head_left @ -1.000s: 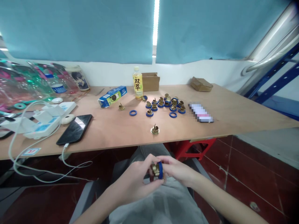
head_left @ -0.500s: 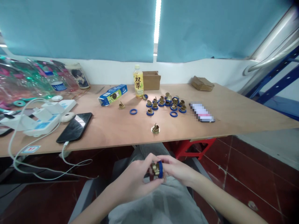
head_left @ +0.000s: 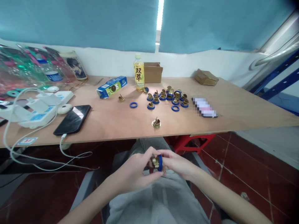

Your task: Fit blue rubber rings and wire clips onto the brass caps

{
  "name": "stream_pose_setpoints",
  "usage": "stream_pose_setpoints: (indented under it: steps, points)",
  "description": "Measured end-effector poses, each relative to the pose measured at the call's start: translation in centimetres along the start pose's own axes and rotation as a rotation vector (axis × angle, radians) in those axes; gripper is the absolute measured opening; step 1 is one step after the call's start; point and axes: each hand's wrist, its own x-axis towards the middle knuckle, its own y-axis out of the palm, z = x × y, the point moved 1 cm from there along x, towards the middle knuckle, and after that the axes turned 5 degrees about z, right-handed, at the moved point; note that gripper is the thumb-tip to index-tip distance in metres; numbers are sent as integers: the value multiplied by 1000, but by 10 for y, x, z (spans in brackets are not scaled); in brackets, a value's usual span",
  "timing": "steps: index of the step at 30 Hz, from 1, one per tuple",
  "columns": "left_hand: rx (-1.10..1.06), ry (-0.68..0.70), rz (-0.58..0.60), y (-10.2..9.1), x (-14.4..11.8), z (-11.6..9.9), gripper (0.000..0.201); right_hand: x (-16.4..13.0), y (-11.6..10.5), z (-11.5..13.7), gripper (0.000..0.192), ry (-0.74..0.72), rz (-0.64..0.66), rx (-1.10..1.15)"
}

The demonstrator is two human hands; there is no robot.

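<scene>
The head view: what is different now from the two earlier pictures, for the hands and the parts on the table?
Almost nothing changed. Only the camera tipped a little, so the table sits higher in the picture. The left hand and right hand still pinch the brass part and its blue ring together over the lap. The lone brass part and the cluster of ringed parts lie where they were.

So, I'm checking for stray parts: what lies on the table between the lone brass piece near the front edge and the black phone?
In the head view, bare wood lies between the lone brass piece and the black phone.
</scene>
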Motion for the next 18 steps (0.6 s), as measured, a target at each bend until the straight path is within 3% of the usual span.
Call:
stream_pose_setpoints:
  steps: [18]
  points:
    - [-26,5,-3,-2,0,-6,23,-3,3,7,24,-28,42,-34]
